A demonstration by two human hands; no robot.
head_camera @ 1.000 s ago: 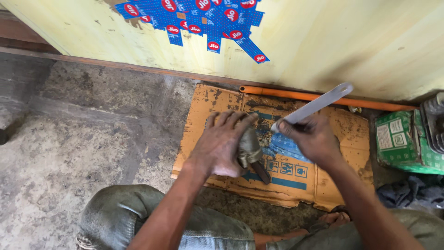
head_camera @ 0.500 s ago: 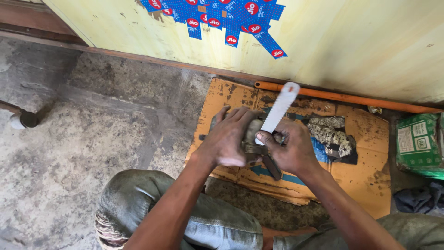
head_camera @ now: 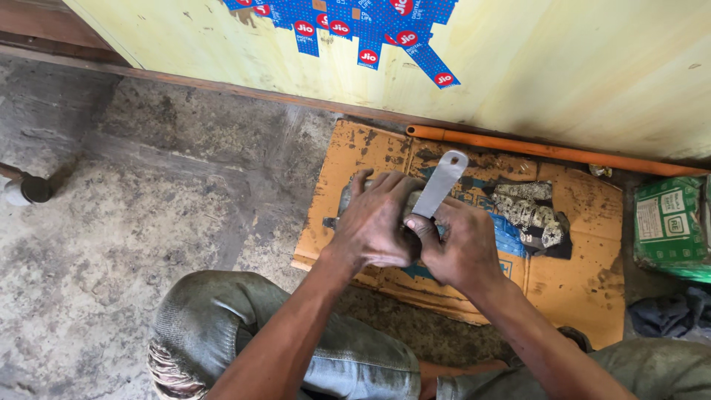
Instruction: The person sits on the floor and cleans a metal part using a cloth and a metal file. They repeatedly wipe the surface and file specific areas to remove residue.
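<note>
The right hand [head_camera: 461,248] is closed around the lower end of a flat grey metal blade [head_camera: 440,185], the thumb pressed against its face. The blade is a thin, straight strip with a rounded tip pierced by a small hole; its long axis is tilted, running from the hand up and to the right, so that the tip points toward the wall. The left hand [head_camera: 378,222] is clamped over a grimy, rounded metal part [head_camera: 409,209], which is mostly hidden under the fingers; only a dull grey-brown patch of it is seen between the two hands, and its long axis cannot be told. The two hands are pressed together over it.

Both are held just above a flattened cardboard sheet [head_camera: 578,281], orange-brown, stained with dark grease and laid on the rough concrete floor [head_camera: 148,207]. On the cardboard, to the right of the hands, a crumpled patterned rag [head_camera: 529,211] is lying. Along the far edge of the cardboard an orange pipe [head_camera: 548,152] is laid against the pale yellow wall [head_camera: 563,67]. At the right of the cardboard a green box [head_camera: 670,222] is seen.
</note>
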